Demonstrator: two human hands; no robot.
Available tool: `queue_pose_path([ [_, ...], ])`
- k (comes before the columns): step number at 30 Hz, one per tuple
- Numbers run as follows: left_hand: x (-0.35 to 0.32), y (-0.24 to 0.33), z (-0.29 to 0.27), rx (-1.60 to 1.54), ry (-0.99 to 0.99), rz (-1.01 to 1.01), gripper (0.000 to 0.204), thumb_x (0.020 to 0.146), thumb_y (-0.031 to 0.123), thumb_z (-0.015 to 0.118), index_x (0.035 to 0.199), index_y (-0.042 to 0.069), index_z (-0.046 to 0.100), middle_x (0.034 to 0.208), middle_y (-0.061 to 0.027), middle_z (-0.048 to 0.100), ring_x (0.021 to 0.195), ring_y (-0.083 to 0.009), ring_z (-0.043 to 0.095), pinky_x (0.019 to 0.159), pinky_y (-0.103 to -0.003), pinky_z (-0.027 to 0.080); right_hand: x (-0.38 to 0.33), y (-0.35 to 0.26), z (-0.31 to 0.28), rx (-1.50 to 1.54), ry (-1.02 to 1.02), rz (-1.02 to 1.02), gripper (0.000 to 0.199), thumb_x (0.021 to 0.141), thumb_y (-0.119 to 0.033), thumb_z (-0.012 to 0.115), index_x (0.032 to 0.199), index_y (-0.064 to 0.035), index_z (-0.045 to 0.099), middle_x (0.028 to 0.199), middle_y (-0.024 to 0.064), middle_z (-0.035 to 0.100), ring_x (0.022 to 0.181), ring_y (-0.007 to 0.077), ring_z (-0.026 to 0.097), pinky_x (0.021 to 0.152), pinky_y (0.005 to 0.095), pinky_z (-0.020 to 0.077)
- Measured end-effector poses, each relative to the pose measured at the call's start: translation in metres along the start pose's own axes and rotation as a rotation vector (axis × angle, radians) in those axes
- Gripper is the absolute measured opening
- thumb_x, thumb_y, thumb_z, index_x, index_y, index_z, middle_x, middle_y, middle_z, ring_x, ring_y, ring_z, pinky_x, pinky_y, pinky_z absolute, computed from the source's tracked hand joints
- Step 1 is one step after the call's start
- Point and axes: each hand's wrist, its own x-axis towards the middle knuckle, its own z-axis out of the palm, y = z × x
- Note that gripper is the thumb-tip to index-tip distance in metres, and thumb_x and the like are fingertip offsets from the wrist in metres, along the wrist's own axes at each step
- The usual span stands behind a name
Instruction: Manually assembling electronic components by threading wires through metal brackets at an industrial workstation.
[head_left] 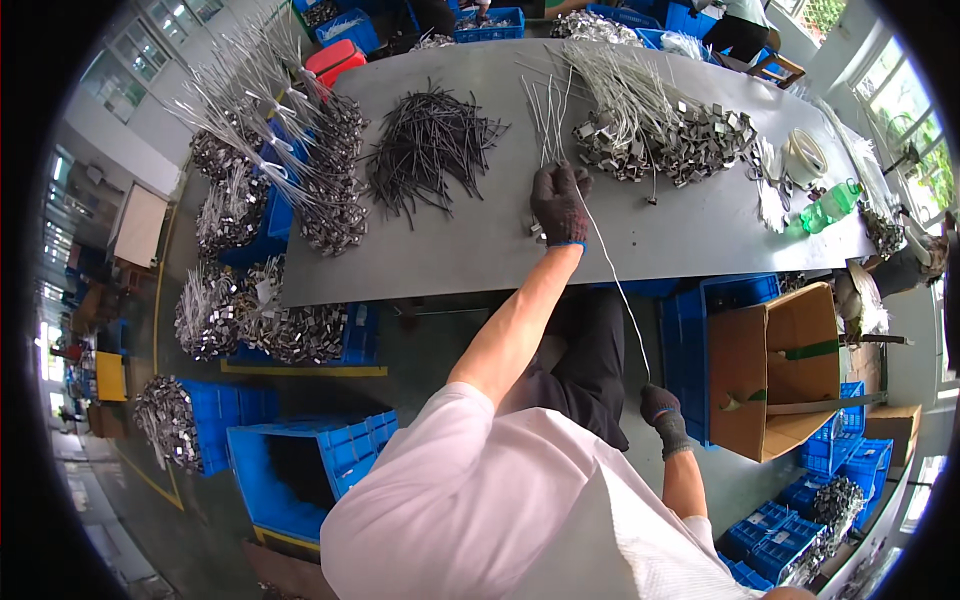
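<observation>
My left hand (pixel 560 205), in a dark knitted glove, is closed near the table's front edge, over the lower ends of several thin white wires (pixel 545 115). One long white wire (pixel 612 262) runs from its fingers in a slack curve over the edge. Below the table, at my right side, the far end of that wire meets my right hand (pixel 662 415), also gloved and closed on it. Small metal pieces show beside the left hand, partly hidden by it. Right of that hand lies a heap of white wires with metal clips (pixel 690 150).
Black cut tubes (pixel 430 145) lie heaped on the grey metal table (pixel 430 265). At the right are a tape roll (pixel 803 155), scissors (pixel 785 190) and a green bottle (pixel 832 207). A cardboard box (pixel 790 350) and blue crates (pixel 300 465) stand around me.
</observation>
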Motion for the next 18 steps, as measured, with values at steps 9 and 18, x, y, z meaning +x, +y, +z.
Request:
queue_pose_path([
  [9, -0.035, -0.054, -0.039, 0.561, -0.6, -0.285, 0.026, 0.094, 0.022, 0.071, 0.08, 0.001, 0.068, 0.069, -0.0074, 0.068, 0.061, -0.0126, 0.064, 0.057, -0.028, 0.052, -0.017, 0.03, 0.037, 0.062, 0.023, -0.1, 0.023, 0.092, -0.014, 0.057, 0.107, -0.009, 0.073, 0.101, 0.0199, 0.073, 0.097, 0.0393, 0.07, 0.083, 0.0457, 0.0561],
  [18, -0.122, -0.035, -0.045, 0.738, -0.88, -0.265, 0.026, 0.094, 0.022, 0.07, 0.082, -0.002, 0.07, 0.073, -0.0038, 0.068, 0.068, -0.0087, 0.059, 0.065, -0.028, 0.05, 0.039, -0.118, -0.156, 0.399, 1.266, -0.482, 0.03, 0.101, -0.027, 0.057, 0.118, -0.0037, 0.064, 0.084, 0.0074, 0.067, 0.072, 0.0201, 0.064, 0.064, 0.032, 0.0508],
])
